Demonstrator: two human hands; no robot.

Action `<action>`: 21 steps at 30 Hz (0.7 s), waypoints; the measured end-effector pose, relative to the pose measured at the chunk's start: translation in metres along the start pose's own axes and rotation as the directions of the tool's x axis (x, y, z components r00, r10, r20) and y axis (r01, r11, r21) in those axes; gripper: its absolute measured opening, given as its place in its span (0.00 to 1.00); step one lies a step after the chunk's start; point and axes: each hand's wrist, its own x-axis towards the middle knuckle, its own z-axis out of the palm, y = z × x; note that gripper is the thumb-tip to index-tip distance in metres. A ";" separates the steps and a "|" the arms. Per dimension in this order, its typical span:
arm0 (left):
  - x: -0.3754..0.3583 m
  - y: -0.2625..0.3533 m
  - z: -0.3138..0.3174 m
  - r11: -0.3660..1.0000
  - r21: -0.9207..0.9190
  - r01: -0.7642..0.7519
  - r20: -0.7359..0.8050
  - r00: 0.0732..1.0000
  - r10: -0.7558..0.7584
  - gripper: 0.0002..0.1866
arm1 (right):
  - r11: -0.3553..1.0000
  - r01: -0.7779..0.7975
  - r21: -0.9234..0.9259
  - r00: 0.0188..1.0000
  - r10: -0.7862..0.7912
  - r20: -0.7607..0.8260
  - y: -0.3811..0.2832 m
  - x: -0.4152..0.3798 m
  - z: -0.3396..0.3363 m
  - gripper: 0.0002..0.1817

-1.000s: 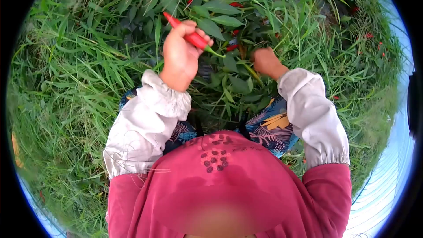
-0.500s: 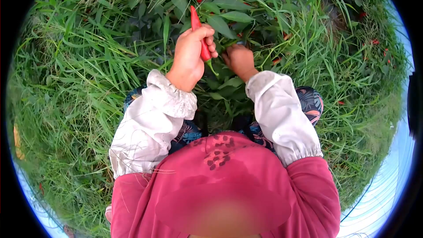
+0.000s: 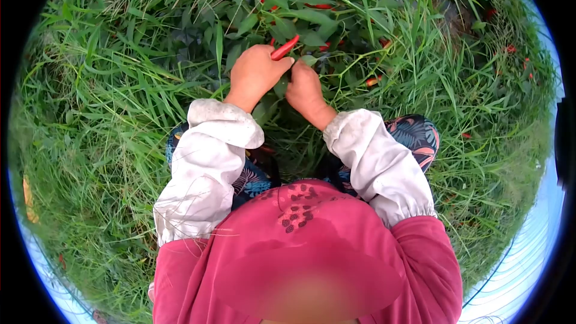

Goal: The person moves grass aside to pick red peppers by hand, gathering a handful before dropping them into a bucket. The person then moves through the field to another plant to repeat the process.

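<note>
My left hand [image 3: 255,74] is closed around a red chili pepper [image 3: 285,48], whose pointed end sticks out up and to the right. Close beside it, almost touching, my right hand [image 3: 305,89] has its fingers curled in among the leaves of the chili plant [image 3: 312,17]. Whatever the right fingertips pinch is hidden behind the hand. More red chilies hang just beyond both hands, one [image 3: 320,6] under the leaves and an orange-red one [image 3: 374,80] to the right.
Tall grass [image 3: 120,90] surrounds the plant on both sides, with thin stalks crossing over it. My knees in patterned trousers [image 3: 414,138] flank the spot below my hands. Blue-white sheeting [image 3: 510,270] shows at the lower right edge.
My left hand has turned over and lowered, tilting its chili to the right. My right hand has come left and towards me, close to the left one. More red chilies show beyond them.
</note>
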 end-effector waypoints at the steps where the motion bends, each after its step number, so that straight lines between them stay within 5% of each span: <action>1: 0.003 -0.003 0.001 1.000 -0.004 -0.005 -0.002 1.000 0.005 0.22 | 0.997 0.076 -0.021 0.997 -0.076 -0.026 0.002 0.001 -0.001 0.14; 3: 0.009 -0.009 0.003 0.996 -0.076 0.037 0.045 0.998 -0.034 0.22 | 0.988 0.151 -0.043 0.987 -0.153 -0.045 0.004 -0.001 0.000 0.14; 5: 0.012 -0.009 0.003 0.985 -0.148 0.088 0.089 0.993 -0.075 0.22 | 0.994 -0.003 0.108 0.998 -0.005 0.066 -0.010 -0.004 -0.007 0.15; 8: 0.023 -0.017 0.007 0.998 0.007 0.064 0.131 0.989 -0.065 0.19 | 0.989 0.019 0.145 0.982 -0.046 0.181 -0.008 -0.003 -0.012 0.16; 12: 0.035 -0.040 0.016 0.945 -0.318 0.080 0.142 0.989 -0.036 0.17 | 0.925 0.057 0.375 0.967 -0.145 0.211 0.011 0.009 -0.011 0.13; 14: 0.032 -0.032 0.005 0.937 -0.336 0.101 0.189 0.981 -0.038 0.14 | 0.933 -0.107 0.343 0.960 0.006 0.282 0.025 0.019 -0.017 0.11; 15: 0.027 -0.023 -0.002 0.843 -0.499 0.201 0.271 0.960 -0.069 0.12 | 0.888 -0.178 0.423 0.975 0.101 0.199 0.036 0.024 -0.014 0.12; 18: 0.024 -0.019 -0.020 0.857 -0.467 0.219 0.412 0.911 -0.009 0.12 | 0.848 -0.340 0.407 0.932 0.363 0.024 0.100 0.039 -0.001 0.15; 21: 0.010 -0.006 -0.041 0.882 -0.409 0.233 0.399 0.915 -0.057 0.18 | 0.560 -0.516 0.648 0.776 0.626 0.077 0.109 0.051 -0.012 0.13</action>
